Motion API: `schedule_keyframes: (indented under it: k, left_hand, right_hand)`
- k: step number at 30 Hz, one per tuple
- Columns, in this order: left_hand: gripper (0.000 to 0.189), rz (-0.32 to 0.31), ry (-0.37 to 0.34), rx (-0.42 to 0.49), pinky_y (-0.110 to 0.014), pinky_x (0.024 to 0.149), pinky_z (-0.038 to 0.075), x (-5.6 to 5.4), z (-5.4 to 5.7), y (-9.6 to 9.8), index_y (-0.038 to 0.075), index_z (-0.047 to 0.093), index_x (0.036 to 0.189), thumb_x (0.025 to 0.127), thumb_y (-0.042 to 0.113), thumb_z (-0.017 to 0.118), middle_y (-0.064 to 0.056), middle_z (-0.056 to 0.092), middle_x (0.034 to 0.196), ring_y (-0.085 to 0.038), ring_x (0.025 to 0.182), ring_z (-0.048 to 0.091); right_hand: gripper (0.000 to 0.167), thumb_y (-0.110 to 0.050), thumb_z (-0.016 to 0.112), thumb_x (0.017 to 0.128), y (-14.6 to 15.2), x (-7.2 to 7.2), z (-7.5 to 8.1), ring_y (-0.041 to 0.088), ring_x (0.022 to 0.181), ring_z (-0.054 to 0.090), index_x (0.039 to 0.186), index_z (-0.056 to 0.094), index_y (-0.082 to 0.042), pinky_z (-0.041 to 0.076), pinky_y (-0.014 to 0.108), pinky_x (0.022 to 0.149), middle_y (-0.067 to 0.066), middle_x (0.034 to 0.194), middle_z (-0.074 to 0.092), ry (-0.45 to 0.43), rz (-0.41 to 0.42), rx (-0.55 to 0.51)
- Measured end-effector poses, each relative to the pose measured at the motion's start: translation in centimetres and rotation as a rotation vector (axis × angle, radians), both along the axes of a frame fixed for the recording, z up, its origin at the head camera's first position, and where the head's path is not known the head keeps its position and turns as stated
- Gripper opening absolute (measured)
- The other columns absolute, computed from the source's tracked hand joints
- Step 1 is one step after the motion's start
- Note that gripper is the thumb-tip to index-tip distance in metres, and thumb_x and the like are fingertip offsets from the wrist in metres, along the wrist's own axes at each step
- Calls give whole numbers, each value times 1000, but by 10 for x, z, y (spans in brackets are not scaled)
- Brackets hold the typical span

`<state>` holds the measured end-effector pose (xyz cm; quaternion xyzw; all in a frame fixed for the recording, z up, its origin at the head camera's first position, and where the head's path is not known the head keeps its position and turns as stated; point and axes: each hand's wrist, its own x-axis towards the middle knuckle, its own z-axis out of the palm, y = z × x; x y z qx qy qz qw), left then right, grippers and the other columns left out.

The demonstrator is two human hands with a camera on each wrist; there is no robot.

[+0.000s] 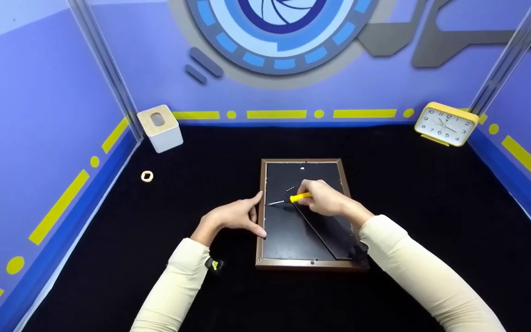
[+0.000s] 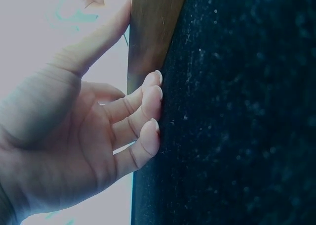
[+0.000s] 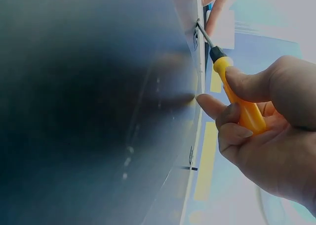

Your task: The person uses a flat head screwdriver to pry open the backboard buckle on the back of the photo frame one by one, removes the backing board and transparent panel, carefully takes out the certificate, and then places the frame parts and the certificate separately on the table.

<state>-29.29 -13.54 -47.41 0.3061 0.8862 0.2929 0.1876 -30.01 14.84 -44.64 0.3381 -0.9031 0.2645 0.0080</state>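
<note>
A brown wooden picture frame (image 1: 262, 249) lies face down, its black backing board (image 1: 288, 240) and folded-looking stand flap (image 1: 327, 230) showing. My right hand (image 1: 323, 198) grips the yellow handle of a screwdriver (image 1: 299, 197). In the right wrist view, the screwdriver (image 3: 242, 99) tip touches the inner edge of the frame beside a small metal piece (image 3: 195, 37). My left hand (image 1: 235, 215) is at the frame's left side, thumb and index finger spread along it. Up close, the left hand (image 2: 94, 131) has its other fingertips bent lightly against the side.
A white tissue box (image 1: 166, 136) with a wooden top stands at the back left. A yellow alarm clock (image 1: 446, 124) is at the back right. A small pale ring (image 1: 147, 176) lies left on the black cloth (image 1: 201, 170). Printed panels (image 1: 293, 99) wall the table.
</note>
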Motion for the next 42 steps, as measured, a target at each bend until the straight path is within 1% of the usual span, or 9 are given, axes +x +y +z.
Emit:
schedule_keyframes:
  k: [5, 8, 12, 17, 21, 28, 32, 37, 42]
  left_hand:
    - [126, 25, -56, 61, -25, 71, 46, 0, -2, 3, -9, 3, 156, 74, 29, 91, 1, 61, 80, -8, 68, 54]
    - [127, 49, -75, 73, -25, 73, 45, 1, -3, 4, -12, 2, 154, 73, 26, 92, 0, 61, 82, -9, 70, 53]
    - [125, 56, -77, 68, -25, 75, 45, 2, -2, 4, -12, 4, 154, 73, 25, 92, 0, 60, 83, -9, 70, 53]
    - [124, 33, -77, 70, -24, 74, 44, 1, -2, 3, -13, 1, 153, 75, 22, 90, -1, 60, 81, -8, 69, 51]
    - [124, 30, -74, 66, -23, 72, 44, 2, -2, 3, -14, 1, 153, 75, 22, 91, -2, 60, 82, -8, 68, 51]
    - [125, 32, -67, 51, -25, 76, 45, 0, -2, 4, -13, 2, 153, 75, 25, 91, 0, 59, 82, -8, 70, 52]
    - [125, 41, -72, 47, -25, 76, 46, -1, -1, 3, -12, 2, 154, 74, 26, 91, 0, 60, 82, -8, 70, 53]
    - [125, 46, -72, 51, -25, 74, 45, 0, 0, 3, -12, 3, 154, 74, 27, 91, -2, 61, 84, -8, 70, 53]
    - [124, 42, -81, 53, -25, 74, 45, 0, -1, 3, -12, 3, 154, 75, 28, 91, -3, 61, 86, -8, 71, 52]
  right_hand:
    - [7, -2, 69, 90, -1, 1, 2, 21, 77, 61, 95, 64, 0, 53, 39, 76, 8, 88, 68, -13, 3, 22]
    - [7, -1, 69, 90, -3, 1, 4, 20, 76, 60, 95, 63, 0, 53, 39, 75, 8, 87, 67, -13, 12, 38]
    - [8, -1, 69, 91, -5, -1, 5, 21, 75, 58, 95, 62, 0, 52, 38, 74, 8, 86, 66, -14, 23, 54]
    - [7, 0, 68, 91, -7, -4, 5, 20, 77, 58, 96, 63, -1, 52, 37, 76, 8, 89, 66, -46, 14, 73]
    - [8, -1, 68, 91, -10, -4, 5, 20, 79, 58, 98, 63, 0, 52, 36, 77, 8, 91, 66, -64, 23, 84]
    - [8, -1, 68, 91, -12, -4, 8, 19, 74, 56, 95, 61, -1, 51, 36, 73, 5, 85, 63, -55, 42, 114]
    - [8, -2, 67, 91, -15, -4, 14, 19, 74, 56, 95, 61, -1, 51, 35, 73, 4, 84, 62, -67, 43, 156]
    - [7, 0, 67, 90, -23, -4, 27, 21, 72, 57, 94, 62, 2, 52, 35, 71, 8, 82, 63, -69, 62, 226]
    - [8, 0, 66, 89, -35, -3, 42, 31, 89, 61, 95, 63, 4, 53, 41, 81, 10, 85, 65, -73, 42, 313]
